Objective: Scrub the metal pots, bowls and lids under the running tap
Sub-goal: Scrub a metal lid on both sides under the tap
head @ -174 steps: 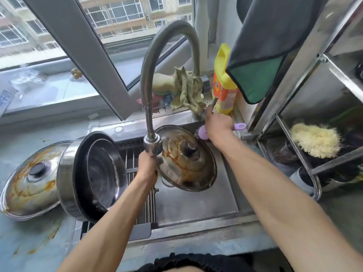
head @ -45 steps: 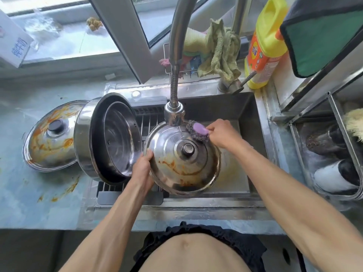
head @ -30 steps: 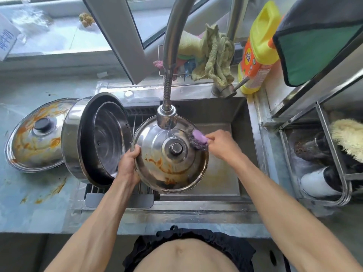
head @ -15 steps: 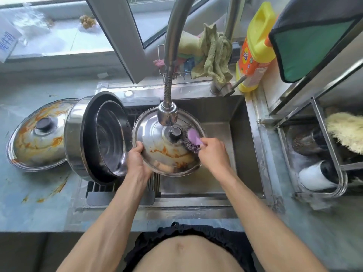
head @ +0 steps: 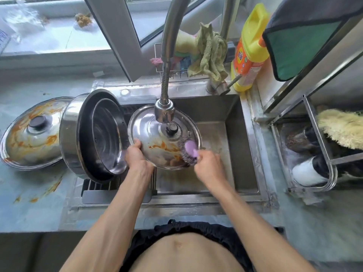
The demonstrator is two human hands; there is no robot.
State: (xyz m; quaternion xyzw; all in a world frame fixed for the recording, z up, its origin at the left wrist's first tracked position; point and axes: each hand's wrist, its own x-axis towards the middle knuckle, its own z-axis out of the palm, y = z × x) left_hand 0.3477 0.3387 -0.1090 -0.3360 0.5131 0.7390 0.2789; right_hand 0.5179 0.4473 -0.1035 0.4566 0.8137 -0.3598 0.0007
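Setting: sunlit window ledge behind a steel sink (head: pixel 253 146) set into a blue-grey tabletop (head: pixel 33 209) streaked with orange sauce.
Tap: from my remote seat I see the tap (head: pixel 164 112) hanging directly over the knob of the lid (head: pixel 157 134), its head just above it.
Lid: held tilted over the sink basin, orange smears across its lower half.
Left hand (head: pixel 137 156): grips the lid's lower left rim, thumb on top.
Right hand (head: pixel 208 165): clenched around the purple handle of a wire scrubber (head: pixel 189 152), which presses on the lid's lower right edge.
Pot (head: pixel 84 132): lies on its side on the rack at the sink's left, a bowl (head: pixel 108 134) nested inside, mouth facing the lid.
Second lid (head: pixel 32 132): rests knob-up on the tabletop, touching the pot, stained orange.
Behind the sink: a yellow bottle (head: pixel 249 46) beside a green rag (head: pixel 210 52) draped over a wire rack.
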